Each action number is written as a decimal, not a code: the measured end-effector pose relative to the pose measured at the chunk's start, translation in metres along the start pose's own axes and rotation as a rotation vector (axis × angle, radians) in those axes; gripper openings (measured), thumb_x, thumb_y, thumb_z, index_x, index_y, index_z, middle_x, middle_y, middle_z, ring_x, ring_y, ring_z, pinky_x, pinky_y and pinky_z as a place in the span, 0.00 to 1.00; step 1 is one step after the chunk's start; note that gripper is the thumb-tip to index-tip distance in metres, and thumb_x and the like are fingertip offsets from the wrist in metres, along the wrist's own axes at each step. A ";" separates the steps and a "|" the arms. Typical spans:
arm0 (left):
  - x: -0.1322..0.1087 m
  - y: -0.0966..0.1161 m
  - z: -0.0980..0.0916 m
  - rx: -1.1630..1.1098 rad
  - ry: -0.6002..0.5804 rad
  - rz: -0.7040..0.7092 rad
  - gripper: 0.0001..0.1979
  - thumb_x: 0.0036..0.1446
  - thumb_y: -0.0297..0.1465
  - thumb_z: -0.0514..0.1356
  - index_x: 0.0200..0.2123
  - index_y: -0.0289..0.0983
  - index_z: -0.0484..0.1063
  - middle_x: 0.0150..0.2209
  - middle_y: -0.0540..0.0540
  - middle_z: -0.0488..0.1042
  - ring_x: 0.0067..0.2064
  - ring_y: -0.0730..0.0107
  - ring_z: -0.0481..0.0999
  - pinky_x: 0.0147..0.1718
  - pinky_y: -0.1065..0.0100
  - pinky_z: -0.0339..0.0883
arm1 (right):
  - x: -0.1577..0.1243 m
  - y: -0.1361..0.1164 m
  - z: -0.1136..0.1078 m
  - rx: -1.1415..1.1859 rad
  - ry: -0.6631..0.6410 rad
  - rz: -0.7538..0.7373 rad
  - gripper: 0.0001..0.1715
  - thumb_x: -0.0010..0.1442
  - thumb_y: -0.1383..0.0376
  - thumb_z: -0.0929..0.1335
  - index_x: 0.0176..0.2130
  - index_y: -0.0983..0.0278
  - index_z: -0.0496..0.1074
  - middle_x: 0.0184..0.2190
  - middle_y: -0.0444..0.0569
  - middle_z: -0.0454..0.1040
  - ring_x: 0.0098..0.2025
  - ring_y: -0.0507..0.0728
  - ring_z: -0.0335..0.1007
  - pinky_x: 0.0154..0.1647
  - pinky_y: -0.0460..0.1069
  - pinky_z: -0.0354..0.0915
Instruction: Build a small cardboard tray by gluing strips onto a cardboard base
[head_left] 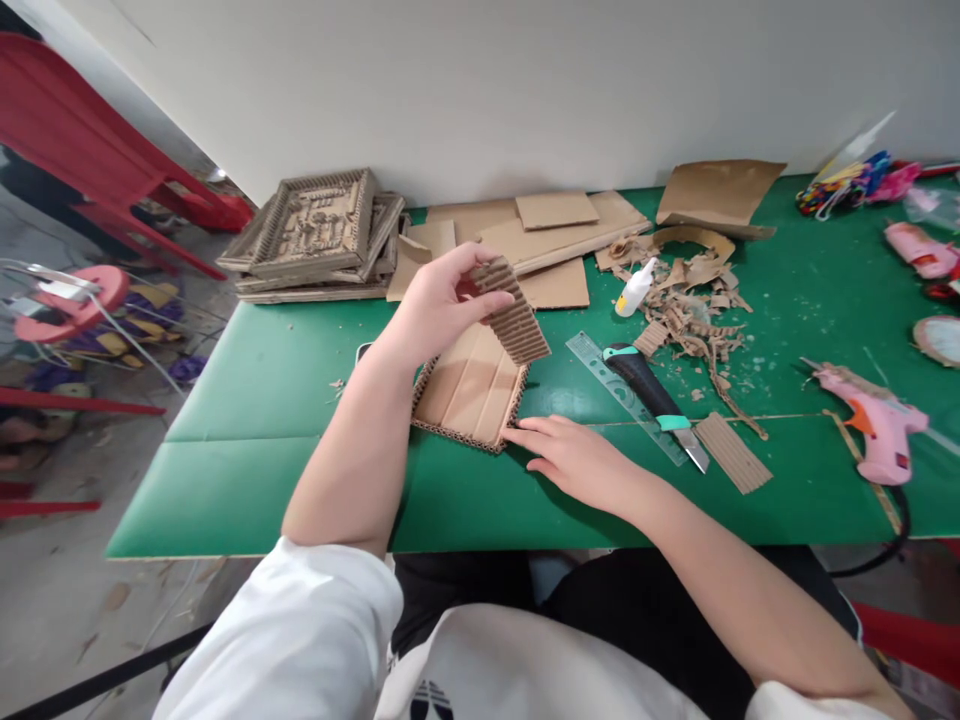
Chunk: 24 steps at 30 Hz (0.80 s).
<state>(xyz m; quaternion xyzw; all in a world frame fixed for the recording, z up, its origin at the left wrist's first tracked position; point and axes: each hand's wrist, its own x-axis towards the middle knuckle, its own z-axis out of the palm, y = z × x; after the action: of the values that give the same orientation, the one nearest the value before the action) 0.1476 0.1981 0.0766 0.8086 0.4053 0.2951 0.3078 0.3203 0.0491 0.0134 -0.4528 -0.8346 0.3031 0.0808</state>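
My left hand (435, 300) is closed on a strip of ribbed corrugated cardboard (516, 318), lifting it above a flat cardboard piece (465, 385) that lies on the green table (262, 400). My right hand (574, 458) rests flat on the table with fingers stretched out, the fingertips touching the near right corner of that flat piece. Just right of my right hand lie a clear ruler (600, 372), a utility knife (652, 395) with a black and teal handle, and a small ribbed cardboard strip (733, 452).
Framed cardboard panels (319, 230) are stacked at the back left, flat cardboard sheets (555, 235) behind the work. A white glue bottle (636, 288) and cardboard scraps (694, 320) lie at centre right. A pink glue gun (874, 420) sits near the right edge. Red chairs stand left.
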 end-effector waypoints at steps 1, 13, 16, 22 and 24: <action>0.000 -0.001 0.001 -0.006 -0.030 -0.018 0.15 0.54 0.34 0.60 0.44 0.39 0.65 0.35 0.51 0.73 0.33 0.72 0.75 0.34 0.67 0.72 | -0.004 0.001 -0.006 0.001 -0.020 0.000 0.28 0.61 0.70 0.64 0.59 0.57 0.64 0.54 0.53 0.71 0.54 0.61 0.68 0.51 0.57 0.67; -0.009 0.020 0.037 -0.147 -0.459 -0.191 0.15 0.53 0.35 0.62 0.42 0.42 0.62 0.30 0.53 0.72 0.27 0.73 0.76 0.26 0.71 0.71 | -0.071 0.064 -0.083 -0.167 0.512 0.497 0.10 0.56 0.67 0.66 0.39 0.62 0.73 0.36 0.49 0.72 0.33 0.55 0.71 0.33 0.49 0.66; -0.015 0.026 0.056 -0.073 -0.621 -0.217 0.14 0.55 0.37 0.61 0.42 0.42 0.61 0.28 0.55 0.71 0.25 0.71 0.75 0.25 0.69 0.69 | -0.072 0.077 -0.081 -0.121 0.544 0.527 0.08 0.53 0.70 0.66 0.35 0.62 0.73 0.31 0.46 0.74 0.32 0.54 0.70 0.34 0.49 0.64; -0.021 0.028 0.078 0.261 -0.660 -0.193 0.16 0.58 0.43 0.58 0.43 0.40 0.61 0.29 0.51 0.73 0.29 0.65 0.77 0.27 0.68 0.65 | -0.072 0.079 -0.078 -0.096 0.580 0.589 0.04 0.52 0.68 0.68 0.31 0.62 0.75 0.32 0.46 0.78 0.33 0.55 0.72 0.36 0.49 0.64; -0.023 0.030 0.080 0.481 -0.623 -0.118 0.18 0.59 0.46 0.55 0.43 0.38 0.63 0.32 0.47 0.75 0.35 0.59 0.77 0.28 0.66 0.65 | -0.070 0.077 -0.077 -0.091 0.594 0.616 0.05 0.52 0.68 0.68 0.31 0.61 0.75 0.31 0.45 0.79 0.33 0.56 0.73 0.35 0.48 0.63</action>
<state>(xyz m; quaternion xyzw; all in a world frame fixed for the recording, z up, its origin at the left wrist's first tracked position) 0.2091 0.1438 0.0424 0.8837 0.3959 -0.0856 0.2343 0.4461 0.0573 0.0402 -0.7516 -0.6134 0.1327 0.2031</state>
